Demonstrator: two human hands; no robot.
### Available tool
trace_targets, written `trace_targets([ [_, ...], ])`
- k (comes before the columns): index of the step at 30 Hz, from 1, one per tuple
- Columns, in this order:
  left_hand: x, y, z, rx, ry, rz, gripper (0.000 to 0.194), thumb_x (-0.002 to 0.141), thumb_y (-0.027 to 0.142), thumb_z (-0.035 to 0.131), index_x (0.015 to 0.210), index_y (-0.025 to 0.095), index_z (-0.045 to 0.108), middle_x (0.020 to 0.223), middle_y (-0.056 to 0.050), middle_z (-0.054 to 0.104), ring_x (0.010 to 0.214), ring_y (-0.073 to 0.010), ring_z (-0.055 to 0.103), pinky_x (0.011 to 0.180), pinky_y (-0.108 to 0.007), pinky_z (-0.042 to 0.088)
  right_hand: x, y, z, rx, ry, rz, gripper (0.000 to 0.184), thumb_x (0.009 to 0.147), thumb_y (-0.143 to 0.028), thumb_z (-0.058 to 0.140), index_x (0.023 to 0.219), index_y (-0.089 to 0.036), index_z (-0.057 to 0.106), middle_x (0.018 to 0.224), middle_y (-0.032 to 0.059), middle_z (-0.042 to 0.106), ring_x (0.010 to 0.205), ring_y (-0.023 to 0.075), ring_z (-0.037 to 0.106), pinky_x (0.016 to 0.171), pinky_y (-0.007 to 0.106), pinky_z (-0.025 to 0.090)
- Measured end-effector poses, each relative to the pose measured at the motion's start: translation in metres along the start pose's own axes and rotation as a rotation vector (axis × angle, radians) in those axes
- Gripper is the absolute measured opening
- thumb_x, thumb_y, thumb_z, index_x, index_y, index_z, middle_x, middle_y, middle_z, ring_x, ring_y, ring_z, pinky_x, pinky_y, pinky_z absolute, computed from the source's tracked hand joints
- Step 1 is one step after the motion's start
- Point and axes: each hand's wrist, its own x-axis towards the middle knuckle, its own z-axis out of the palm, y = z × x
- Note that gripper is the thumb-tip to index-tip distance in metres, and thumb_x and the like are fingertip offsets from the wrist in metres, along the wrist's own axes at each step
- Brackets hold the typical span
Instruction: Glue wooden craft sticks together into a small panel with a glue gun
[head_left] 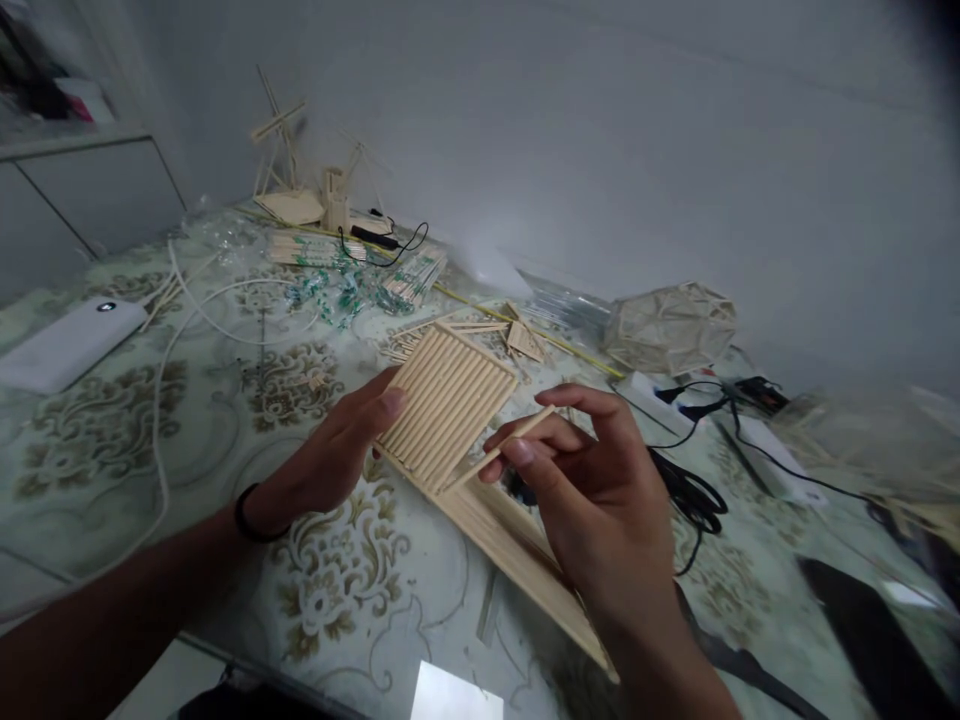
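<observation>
The left hand point(341, 445) has its thumb on the left edge of a square stick panel point(450, 405), and its other fingers bend behind, where they are mostly hidden. The thumb and fingers are closed on that edge. The right hand point(592, 480) pinches a thin stick point(510, 440) between thumb and fingers, with the pointing finger curved near its top end. The stick slants down to the panel's bottom corner, but I cannot tell if they touch. The panel is up in front of the person, between both hands. A long wooden piece point(517, 560) runs from the panel's low edge down under the right hand; I cannot tell if the two are joined. The front edge of the table point(337, 620) crosses the bottom left, and its back edge meets the wall point(525, 150). Flowery table top shows below the panel, and more shows between the left arm and a white box point(75, 340) with a cord. On the right, a black cord point(690, 495) lies close to the right hand, so that side is tighter. Behind the panel, green and clear wrappers point(416, 280) hold bunches of sticks. A crumpled clear bag point(232, 230) sits farther left; I cannot tell what is in it. A ball-shaped stick frame point(671, 325) stands near the wall.
</observation>
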Motion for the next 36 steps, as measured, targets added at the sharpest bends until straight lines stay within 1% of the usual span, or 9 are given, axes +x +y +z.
trace_targets([
  [3,-0.0015,0.0017,0.0019,0.004,-0.007,0.007,0.044,0.106,0.061,0.064,0.114,0.024,0.087,0.089,-0.009,0.085,0.120,-0.0416,0.078,0.117,-0.055,0.060,-0.0005,-0.0001,0.0011,-0.013,0.003,0.001,0.032,0.094,-0.023,0.091,0.115,-0.031,0.068,0.082,-0.0065,0.083,0.065,0.0136,0.077,0.072,0.028,0.067],
  [6,-0.0023,0.0027,0.0020,0.012,-0.013,0.008,0.045,0.106,0.062,0.063,0.116,0.024,0.086,0.089,-0.008,0.084,0.122,-0.0410,0.077,0.117,-0.053,0.060,-0.0001,0.0000,0.0024,-0.036,0.008,0.003,0.032,0.094,-0.026,0.091,0.114,-0.031,0.067,0.080,-0.0067,0.082,0.064,0.0140,0.077,0.071,0.029,0.067],
  [9,-0.0015,0.0030,0.0012,0.034,-0.033,0.009,0.047,0.107,0.063,0.061,0.119,0.024,0.085,0.095,-0.009,0.084,0.121,-0.0406,0.077,0.113,-0.050,0.061,0.0005,-0.0011,0.0040,-0.053,0.012,-0.002,0.032,0.094,-0.026,0.092,0.113,-0.030,0.067,0.080,-0.0069,0.081,0.064,0.0146,0.078,0.069,0.029,0.068],
  [12,0.0002,0.0043,0.0008,0.066,-0.058,0.021,0.052,0.108,0.065,0.058,0.124,0.023,0.084,0.104,-0.010,0.085,0.120,-0.0407,0.076,0.110,-0.049,0.061,0.0006,-0.0026,0.0053,-0.034,0.010,-0.006,0.032,0.093,-0.020,0.091,0.113,-0.030,0.068,0.078,-0.0076,0.081,0.063,0.0139,0.079,0.069,0.028,0.068],
  [15,0.0011,0.0073,0.0012,0.098,-0.086,0.029,0.056,0.109,0.067,0.054,0.131,0.023,0.081,0.114,-0.010,0.084,0.125,-0.0401,0.073,0.113,-0.049,0.059,0.0002,-0.0021,0.0057,-0.006,0.005,-0.003,0.032,0.094,-0.013,0.087,0.113,-0.030,0.068,0.077,-0.0088,0.081,0.064,0.0128,0.081,0.071,0.026,0.068],
  [19,0.0005,0.0098,0.0024,0.135,-0.120,0.026,0.058,0.111,0.066,0.050,0.139,0.023,0.077,0.125,-0.009,0.083,0.130,-0.0387,0.070,0.116,-0.049,0.056,-0.0008,0.0009,0.0056,0.004,-0.008,-0.026,0.033,0.095,-0.010,0.085,0.117,-0.031,0.070,0.079,-0.0081,0.081,0.065,0.0123,0.081,0.071,0.025,0.068],
  [25,0.0006,0.0077,0.0041,0.170,-0.124,0.047,0.058,0.113,0.063,0.046,0.144,0.024,0.073,0.125,-0.008,0.083,0.133,-0.0387,0.068,0.118,-0.049,0.055,-0.0004,0.0009,0.0067,0.005,-0.010,-0.044,0.034,0.095,-0.010,0.086,0.116,-0.031,0.070,0.077,-0.0089,0.080,0.063,0.0110,0.080,0.070,0.023,0.067],
  [30,0.0012,0.0089,0.0035,0.193,-0.138,0.075,0.056,0.115,0.061,0.043,0.146,0.024,0.073,0.138,-0.009,0.079,0.135,-0.0381,0.068,0.118,-0.049,0.053,-0.0002,0.0011,0.0076,0.024,0.000,-0.041,0.035,0.094,-0.006,0.084,0.116,-0.030,0.072,0.077,-0.0093,0.082,0.064,0.0094,0.081,0.072,0.020,0.067],
  [36,0.0011,0.0105,0.0018,0.220,-0.137,0.083,0.057,0.115,0.062,0.044,0.145,0.024,0.073,0.138,-0.008,0.080,0.129,-0.0364,0.070,0.111,-0.046,0.056,0.0004,0.0031,0.0091,0.071,0.029,-0.052,0.035,0.091,0.000,0.082,0.110,-0.027,0.072,0.077,-0.0100,0.085,0.062,0.0075,0.082,0.071,0.016,0.067],
])
